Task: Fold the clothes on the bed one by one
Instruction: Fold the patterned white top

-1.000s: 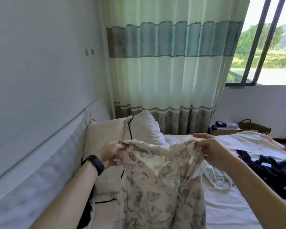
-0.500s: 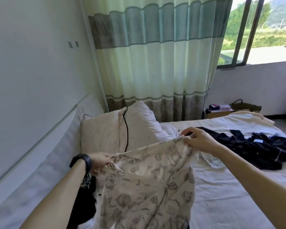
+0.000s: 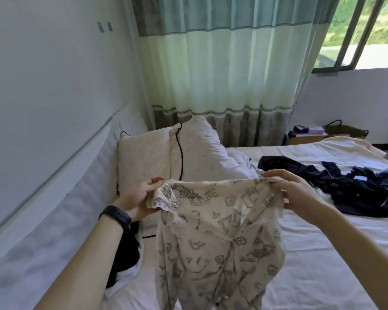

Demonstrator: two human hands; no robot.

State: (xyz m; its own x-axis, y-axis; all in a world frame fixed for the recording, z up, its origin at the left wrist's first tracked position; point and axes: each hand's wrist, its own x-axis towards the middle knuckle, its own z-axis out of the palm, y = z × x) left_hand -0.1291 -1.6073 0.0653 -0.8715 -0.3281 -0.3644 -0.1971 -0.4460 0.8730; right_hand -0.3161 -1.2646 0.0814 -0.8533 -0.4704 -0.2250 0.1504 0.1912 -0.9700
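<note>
Pale wall [image 3: 43, 74] and a padded headboard [image 3: 54, 220] fill the left side, with two cream pillows [image 3: 143, 157] propped against the headboard, near a green-banded curtain [image 3: 222, 74]. Above a black garment [image 3: 126, 253] lying by the headboard, the left hand [image 3: 139, 201], a black band [image 3: 115, 217] on its wrist, pinches one top corner of a cream printed garment [image 3: 220, 242]. That garment hangs in the air over the white bed [image 3: 323, 265], stretched across to the right hand [image 3: 298, 195], whose curled fingers grip the other corner. Farther right, dark clothes [image 3: 349, 189] lie spread on the sheet, below the window [image 3: 356, 41].
</note>
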